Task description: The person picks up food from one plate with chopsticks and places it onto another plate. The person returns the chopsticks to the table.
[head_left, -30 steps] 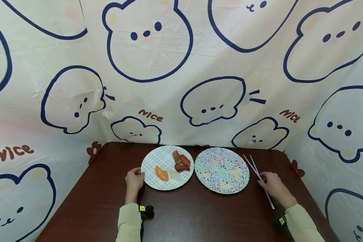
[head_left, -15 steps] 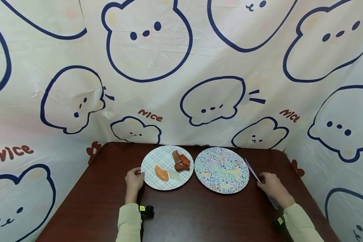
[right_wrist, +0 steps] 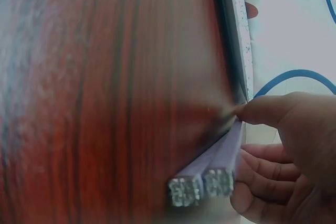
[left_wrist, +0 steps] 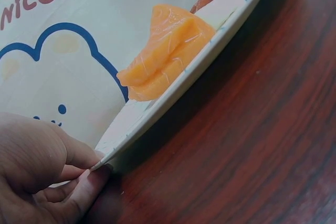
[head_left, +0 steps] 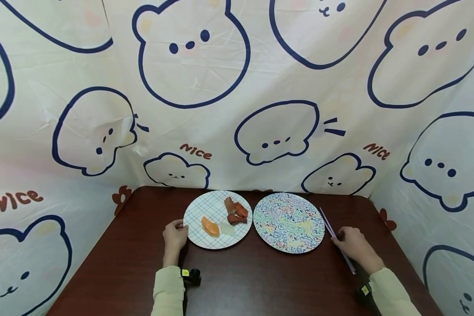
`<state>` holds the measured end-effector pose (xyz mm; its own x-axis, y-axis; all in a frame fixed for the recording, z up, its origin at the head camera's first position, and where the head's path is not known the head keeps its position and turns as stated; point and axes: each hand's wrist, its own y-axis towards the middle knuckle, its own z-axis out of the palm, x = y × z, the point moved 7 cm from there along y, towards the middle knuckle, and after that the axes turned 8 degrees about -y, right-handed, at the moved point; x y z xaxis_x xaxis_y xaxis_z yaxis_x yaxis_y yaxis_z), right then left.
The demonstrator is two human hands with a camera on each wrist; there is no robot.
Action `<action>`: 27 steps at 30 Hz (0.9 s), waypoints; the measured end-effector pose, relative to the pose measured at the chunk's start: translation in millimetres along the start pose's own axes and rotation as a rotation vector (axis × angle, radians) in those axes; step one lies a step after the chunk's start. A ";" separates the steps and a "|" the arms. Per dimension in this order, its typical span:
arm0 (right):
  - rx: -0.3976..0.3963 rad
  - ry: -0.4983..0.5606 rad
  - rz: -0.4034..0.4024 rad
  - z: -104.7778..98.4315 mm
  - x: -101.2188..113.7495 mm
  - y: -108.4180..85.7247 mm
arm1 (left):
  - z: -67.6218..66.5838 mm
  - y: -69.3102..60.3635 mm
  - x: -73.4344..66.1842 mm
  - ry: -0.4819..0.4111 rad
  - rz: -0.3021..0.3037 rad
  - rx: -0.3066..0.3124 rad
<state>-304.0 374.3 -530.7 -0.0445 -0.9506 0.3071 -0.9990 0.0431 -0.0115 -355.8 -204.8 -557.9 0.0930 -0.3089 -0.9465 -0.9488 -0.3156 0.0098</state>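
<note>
On the left, my left hand (head_left: 175,239) pinches the rim of a white plate with a blue grid (head_left: 199,206), thumb above and fingers below. The plate bears an orange salmon slice (left_wrist: 168,56), a pale flat piece (head_left: 227,228) and several reddish-brown meat-like pieces (head_left: 238,219). My right hand (head_left: 357,246) is at a pair of light purple chopsticks (right_wrist: 218,158), thumb across them and curled fingers along their other side. Their silvery square ends point towards me. To the left of the chopsticks lies a round plate with a multicoloured squiggle pattern (head_left: 289,223).
Both plates sit side by side, nearly touching, near the back edge of the dark brown wooden table (head_left: 260,281). A pale cloth with cartoon bears (head_left: 189,74) hangs behind and at both sides.
The chopsticks, spread apart a second ago, now lie close together. My right hand has shifted slightly, and their near ends have swung a little left. The left hand stays at the plate rim.
</note>
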 end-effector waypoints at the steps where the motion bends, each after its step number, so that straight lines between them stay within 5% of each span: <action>1: 0.005 0.004 0.007 0.5 -0.6 -0.4 | 0.0 0.0 -0.2 0.000 0.000 -0.001; 15: 0.051 0.007 0.030 -0.6 7.4 -13.8 | -0.9 0.3 -3.1 0.009 0.009 -0.004; 27: -0.013 0.001 0.048 -5.2 2.3 -15.4 | -0.7 -0.1 -2.7 0.007 0.005 -0.011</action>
<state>-288.7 373.1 -524.8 -0.0928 -0.9470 0.3075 -0.9956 0.0929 -0.0143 -355.8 -204.6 -555.2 0.0901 -0.3168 -0.9442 -0.9459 -0.3240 0.0185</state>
